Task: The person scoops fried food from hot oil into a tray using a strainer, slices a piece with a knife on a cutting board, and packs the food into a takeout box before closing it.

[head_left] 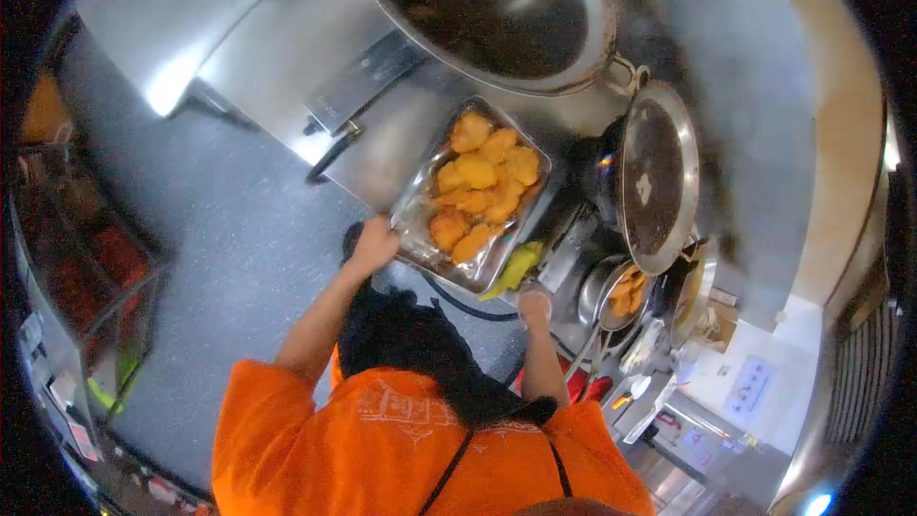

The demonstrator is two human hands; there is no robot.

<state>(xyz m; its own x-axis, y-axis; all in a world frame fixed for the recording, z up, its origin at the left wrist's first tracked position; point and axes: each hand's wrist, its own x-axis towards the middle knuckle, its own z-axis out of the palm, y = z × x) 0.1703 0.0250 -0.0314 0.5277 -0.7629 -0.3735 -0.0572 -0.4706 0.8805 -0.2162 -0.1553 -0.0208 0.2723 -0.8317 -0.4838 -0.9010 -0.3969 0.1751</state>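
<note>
A shallow metal tray [416,241] is heaped at its far end with golden-brown fried pieces [478,182]. My left hand [374,247] is closed on the tray's near left corner. At the near right corner lies a yellow-green cloth [521,266], crumpled against the tray's side. My right hand [535,304] is closed at the edge of this cloth; its fingertips are partly hidden and it looks pale, perhaps gloved. Just right of that hand is a strainer [626,296] with more fried pieces in it.
A large wide pan [497,5] of dark liquid stands beyond the tray. Another round pan [659,177] with dark liquid sits to the right, a floating bit in it. Steel counter [373,167] lies left of the tray, above grey floor [229,229]. A printed label [750,384] is at lower right.
</note>
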